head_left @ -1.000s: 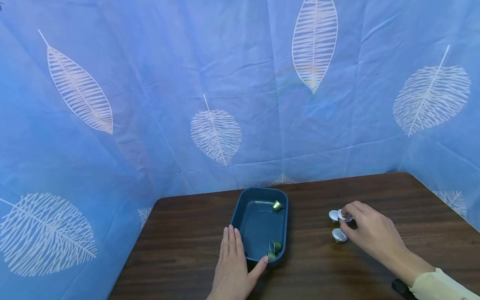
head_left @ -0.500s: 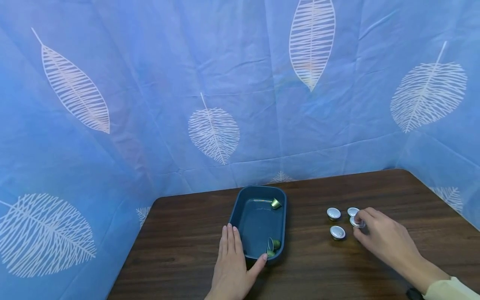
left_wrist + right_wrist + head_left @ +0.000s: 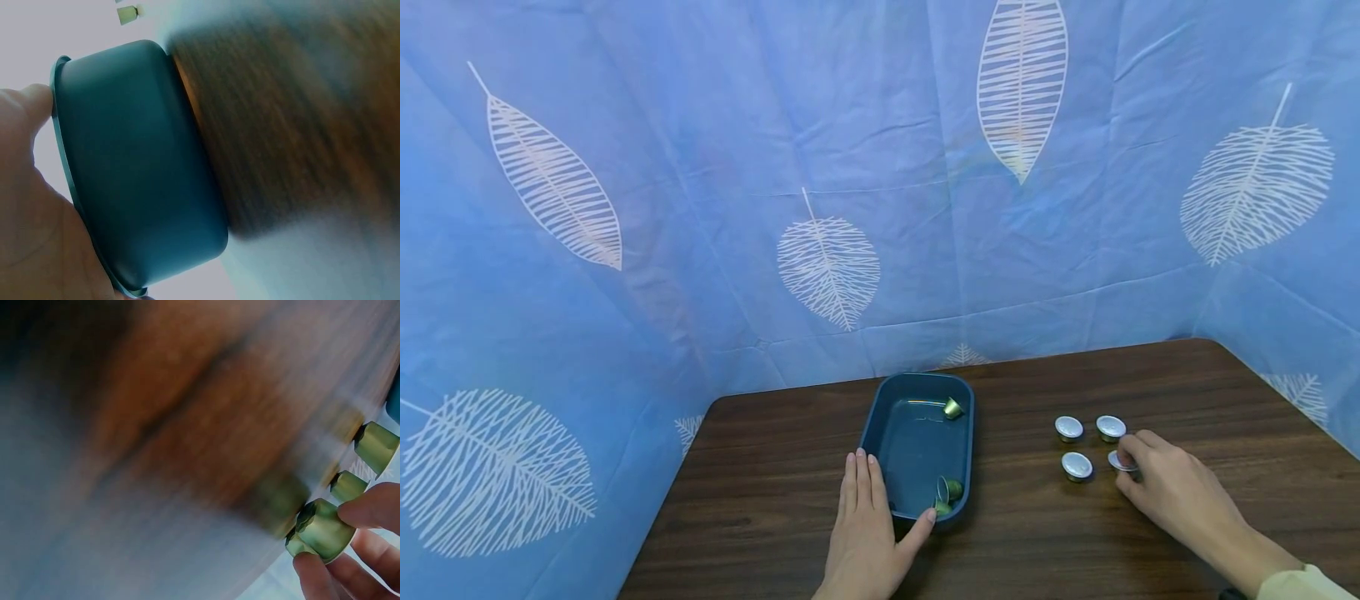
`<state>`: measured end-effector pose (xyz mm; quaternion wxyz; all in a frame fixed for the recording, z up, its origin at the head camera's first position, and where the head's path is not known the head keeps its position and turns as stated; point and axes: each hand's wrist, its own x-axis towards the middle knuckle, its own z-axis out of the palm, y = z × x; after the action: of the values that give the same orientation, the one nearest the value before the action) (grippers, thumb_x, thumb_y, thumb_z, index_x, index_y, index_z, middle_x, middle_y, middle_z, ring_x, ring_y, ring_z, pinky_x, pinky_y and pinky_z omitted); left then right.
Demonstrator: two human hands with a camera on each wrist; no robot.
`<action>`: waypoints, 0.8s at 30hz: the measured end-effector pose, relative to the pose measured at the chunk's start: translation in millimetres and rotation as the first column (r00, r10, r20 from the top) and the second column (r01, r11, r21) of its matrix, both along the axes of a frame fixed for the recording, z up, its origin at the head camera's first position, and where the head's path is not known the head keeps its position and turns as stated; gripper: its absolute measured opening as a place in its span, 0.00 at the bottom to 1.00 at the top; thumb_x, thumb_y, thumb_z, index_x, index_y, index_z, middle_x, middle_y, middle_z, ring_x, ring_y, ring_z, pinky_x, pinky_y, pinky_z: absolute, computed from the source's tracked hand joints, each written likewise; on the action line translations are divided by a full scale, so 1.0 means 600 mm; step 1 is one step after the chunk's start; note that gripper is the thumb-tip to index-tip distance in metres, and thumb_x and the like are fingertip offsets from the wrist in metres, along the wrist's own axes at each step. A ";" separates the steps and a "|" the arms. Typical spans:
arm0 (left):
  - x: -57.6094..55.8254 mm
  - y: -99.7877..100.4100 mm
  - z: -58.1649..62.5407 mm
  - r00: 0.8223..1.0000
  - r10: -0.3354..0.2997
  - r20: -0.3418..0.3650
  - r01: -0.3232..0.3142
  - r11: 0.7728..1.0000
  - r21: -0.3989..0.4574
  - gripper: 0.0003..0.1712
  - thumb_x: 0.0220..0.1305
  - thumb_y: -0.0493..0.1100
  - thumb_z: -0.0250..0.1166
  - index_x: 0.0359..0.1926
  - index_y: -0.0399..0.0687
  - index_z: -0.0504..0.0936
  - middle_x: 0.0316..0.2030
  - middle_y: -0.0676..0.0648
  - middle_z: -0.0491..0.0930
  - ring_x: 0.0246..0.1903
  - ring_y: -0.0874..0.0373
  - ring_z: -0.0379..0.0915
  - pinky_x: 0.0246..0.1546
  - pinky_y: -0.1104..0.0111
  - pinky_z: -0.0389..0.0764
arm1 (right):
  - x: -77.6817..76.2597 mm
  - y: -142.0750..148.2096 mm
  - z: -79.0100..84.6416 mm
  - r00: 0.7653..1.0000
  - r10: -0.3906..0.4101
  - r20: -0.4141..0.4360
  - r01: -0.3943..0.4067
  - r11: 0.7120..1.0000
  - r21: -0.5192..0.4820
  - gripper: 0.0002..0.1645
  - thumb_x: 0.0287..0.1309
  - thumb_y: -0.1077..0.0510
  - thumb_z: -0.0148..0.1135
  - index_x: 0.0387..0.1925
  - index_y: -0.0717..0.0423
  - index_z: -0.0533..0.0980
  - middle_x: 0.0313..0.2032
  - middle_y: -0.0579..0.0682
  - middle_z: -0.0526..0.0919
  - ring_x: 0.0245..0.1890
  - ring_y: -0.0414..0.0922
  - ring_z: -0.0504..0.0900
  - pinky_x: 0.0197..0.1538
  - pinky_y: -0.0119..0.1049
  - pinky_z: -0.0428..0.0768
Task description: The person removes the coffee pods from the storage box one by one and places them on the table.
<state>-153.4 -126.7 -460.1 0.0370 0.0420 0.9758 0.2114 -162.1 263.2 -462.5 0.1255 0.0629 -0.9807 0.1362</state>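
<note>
My right hand point(image 3: 1180, 487) pinches a green coffee capsule point(image 3: 1120, 461), foil lid up, between thumb and fingers close over the table. In the right wrist view the held capsule point(image 3: 325, 530) shows its green side, narrow end toward the table. Three more capsules stand lid up beside it: one at back left point(image 3: 1069, 428), one at back right point(image 3: 1111, 428), one at front left point(image 3: 1077, 467). My left hand point(image 3: 868, 533) rests at the near left corner of a dark blue tray point(image 3: 917, 446), fingers straight along its side, thumb at the rim point(image 3: 62, 150).
Inside the tray lie a gold-green capsule point(image 3: 952, 408) at the far right and two green ones, one capsule point(image 3: 951, 489) overlapping the other, at the near right corner. A blue leaf-printed curtain point(image 3: 925, 208) hangs behind the brown wooden table point(image 3: 760, 492).
The right hand has moved right and nearer the person, with a capsule at its fingertips. The back right capsule has come into view, clear of the fingers. The left hand and tray stay put.
</note>
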 end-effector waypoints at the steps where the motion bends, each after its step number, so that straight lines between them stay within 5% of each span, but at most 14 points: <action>1: 0.000 0.000 0.000 1.000 -0.001 -0.003 0.001 1.000 0.004 0.71 0.65 0.86 0.55 0.86 0.36 0.50 0.87 0.35 0.42 0.87 0.38 0.38 0.83 0.39 0.55 | 0.000 0.000 0.000 1.000 -0.002 -0.001 0.002 1.000 -0.001 0.16 0.55 0.63 0.79 0.31 0.50 0.76 0.34 0.46 0.80 0.23 0.38 0.64 0.25 0.33 0.62; 24: 0.000 -0.001 0.001 1.000 -0.001 -0.003 0.001 1.000 0.010 0.70 0.65 0.85 0.55 0.86 0.37 0.50 0.88 0.36 0.41 0.88 0.38 0.37 0.83 0.40 0.55 | 0.008 0.002 0.004 0.997 -0.057 -0.049 0.058 0.998 0.013 0.14 0.50 0.56 0.81 0.29 0.45 0.79 0.32 0.41 0.78 0.23 0.37 0.67 0.22 0.38 0.67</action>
<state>-153.6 -127.3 -459.8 0.0356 0.0431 0.9748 0.2161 -157.2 264.7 -459.9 0.1525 0.0387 -0.9797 0.1239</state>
